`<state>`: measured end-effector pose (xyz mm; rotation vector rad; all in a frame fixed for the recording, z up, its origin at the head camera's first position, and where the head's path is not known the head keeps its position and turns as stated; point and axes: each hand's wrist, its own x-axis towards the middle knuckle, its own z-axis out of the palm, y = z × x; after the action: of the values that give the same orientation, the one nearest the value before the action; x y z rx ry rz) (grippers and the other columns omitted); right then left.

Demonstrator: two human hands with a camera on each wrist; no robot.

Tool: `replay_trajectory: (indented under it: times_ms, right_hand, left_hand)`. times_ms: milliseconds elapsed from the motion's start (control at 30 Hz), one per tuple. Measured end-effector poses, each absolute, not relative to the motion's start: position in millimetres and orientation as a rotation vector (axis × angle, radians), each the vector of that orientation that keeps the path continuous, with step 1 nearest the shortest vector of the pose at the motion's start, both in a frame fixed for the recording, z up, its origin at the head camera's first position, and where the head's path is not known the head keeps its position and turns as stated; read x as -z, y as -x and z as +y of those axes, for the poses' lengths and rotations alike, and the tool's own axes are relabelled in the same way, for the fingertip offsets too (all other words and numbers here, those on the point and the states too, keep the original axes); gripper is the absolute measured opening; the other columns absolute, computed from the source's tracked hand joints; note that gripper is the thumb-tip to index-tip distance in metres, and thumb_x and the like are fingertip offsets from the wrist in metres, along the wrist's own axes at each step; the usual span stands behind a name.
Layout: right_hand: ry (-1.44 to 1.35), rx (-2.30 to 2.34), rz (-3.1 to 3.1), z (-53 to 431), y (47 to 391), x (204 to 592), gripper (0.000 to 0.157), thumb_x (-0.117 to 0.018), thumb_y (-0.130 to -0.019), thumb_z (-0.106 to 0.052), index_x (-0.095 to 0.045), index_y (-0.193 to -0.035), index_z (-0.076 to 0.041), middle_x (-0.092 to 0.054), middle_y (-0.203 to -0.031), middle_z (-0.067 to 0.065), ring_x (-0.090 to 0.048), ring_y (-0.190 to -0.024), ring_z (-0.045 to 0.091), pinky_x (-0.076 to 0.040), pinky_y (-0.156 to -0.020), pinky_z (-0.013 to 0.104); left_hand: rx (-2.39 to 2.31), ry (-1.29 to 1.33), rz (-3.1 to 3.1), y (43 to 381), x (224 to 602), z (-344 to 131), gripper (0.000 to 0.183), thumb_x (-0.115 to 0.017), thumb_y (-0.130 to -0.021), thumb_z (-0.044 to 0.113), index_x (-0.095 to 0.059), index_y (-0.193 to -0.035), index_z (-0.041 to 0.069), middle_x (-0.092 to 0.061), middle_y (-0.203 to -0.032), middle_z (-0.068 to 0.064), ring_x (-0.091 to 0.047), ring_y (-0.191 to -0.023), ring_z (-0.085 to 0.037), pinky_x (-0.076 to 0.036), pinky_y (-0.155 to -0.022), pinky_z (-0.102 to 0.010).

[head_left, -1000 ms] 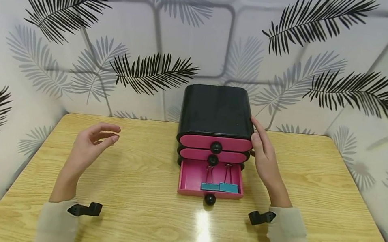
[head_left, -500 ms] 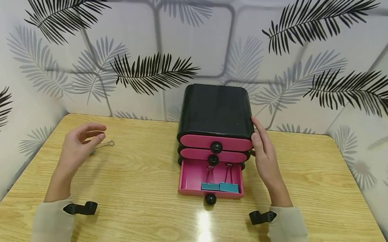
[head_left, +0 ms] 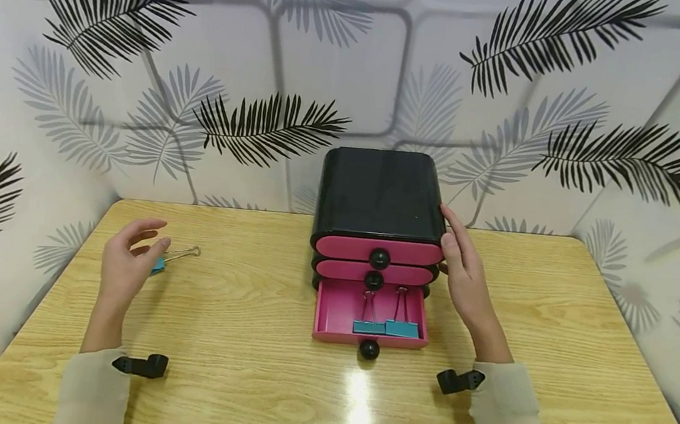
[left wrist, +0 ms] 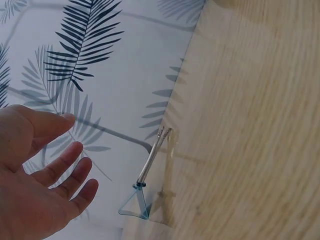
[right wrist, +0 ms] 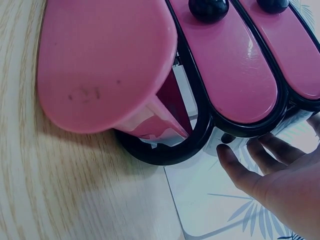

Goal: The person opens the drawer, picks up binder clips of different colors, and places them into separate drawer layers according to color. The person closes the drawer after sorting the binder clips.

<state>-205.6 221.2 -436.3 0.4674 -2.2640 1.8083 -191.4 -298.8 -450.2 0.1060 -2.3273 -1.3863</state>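
Note:
On the left of the table lies a blue binder clip (head_left: 159, 265) with its silver wire handles pointing right. Beside it my left hand (head_left: 125, 262) hovers with loosely bent fingers; the left wrist view shows a gap between the fingers and the binder clip (left wrist: 135, 205). My right hand (head_left: 468, 279) rests against the right side of a black drawer unit (head_left: 381, 192) with pink fronts. The bottom drawer (head_left: 330, 337) is pulled out and holds two teal binder clips, one (head_left: 368, 328) left of the other (head_left: 401, 329). The upper two drawers are closed.
The light wood table (head_left: 241, 371) ends at a leaf-patterned wall (head_left: 333, 68) behind the drawer unit. Round black knobs stick out from the drawer fronts, the lowest knob (head_left: 369, 350) nearest me. A black wrist camera (head_left: 142, 365) is strapped to my left sleeve.
My left hand has moved left, away from the drawer unit, and the binder clip hidden behind it has come into view. The right hand and the drawers have stayed put.

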Motion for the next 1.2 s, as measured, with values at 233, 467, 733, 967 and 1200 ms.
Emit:
replay_trajectory:
  times_ms: [233, 467, 733, 967, 1200]
  right_hand:
    - [-0.459, -1.799, -2.276, 221, 205, 435, 0.048, -0.036, -0.113, -0.031, -0.034, -0.161, -0.032, -0.043, -0.157, 0.006, -0.058, -0.120, 0.021, -0.054, -0.089, 0.022]
    - [-0.467, -1.796, -2.277, 220, 206, 435, 0.049, -0.036, -0.113, -0.031, -0.032, -0.162, -0.031, -0.040, -0.160, 0.007, -0.056, -0.123, 0.020, -0.053, -0.090, 0.024]
    - [-0.464, -1.799, -2.272, 219, 205, 434, 0.049, -0.036, -0.113, -0.031, -0.033, -0.162, -0.031, -0.041, -0.159, 0.008, -0.057, -0.122, 0.020, -0.054, -0.090, 0.024]
    - [-0.458, -1.805, -2.271, 219, 205, 434, 0.049, -0.036, -0.113, -0.031, -0.033, -0.162, -0.032, -0.040, -0.160, 0.006, -0.056, -0.124, 0.022, -0.053, -0.091, 0.023]
    - [-0.445, -1.806, -2.280, 219, 205, 435, 0.049, -0.035, -0.113, -0.032, -0.032, -0.162, -0.034, -0.038, -0.161, 0.003, -0.054, -0.126, 0.025, -0.053, -0.094, 0.031]
  left_hand:
    - [1.412, -0.196, -2.335, 191, 459, -312, 0.034, -0.068, -0.097, 0.002, -0.065, -0.130, -0.004, -0.061, -0.135, -0.014, -0.054, -0.123, -0.015, -0.044, -0.107, -0.043]
    - [1.477, -0.251, -2.371, 186, 465, -327, 0.037, -0.067, -0.099, 0.010, -0.063, -0.134, -0.001, -0.056, -0.141, -0.012, -0.050, -0.130, -0.024, -0.042, -0.108, -0.048]
    - [1.559, -0.172, -2.504, 183, 476, -339, 0.044, -0.064, -0.103, 0.014, -0.054, -0.144, -0.001, -0.043, -0.154, -0.022, -0.037, -0.145, -0.041, -0.037, -0.115, -0.055]
    - [1.492, -0.122, -2.604, 184, 481, -343, 0.052, -0.064, -0.098, -0.004, -0.048, -0.147, -0.006, -0.045, -0.152, -0.025, -0.044, -0.139, -0.041, -0.040, -0.115, -0.044]
    - [1.420, -0.141, -2.685, 183, 480, -344, 0.050, -0.063, -0.100, 0.001, -0.049, -0.148, -0.006, -0.045, -0.151, -0.031, -0.047, -0.136, -0.044, -0.042, -0.090, -0.005]
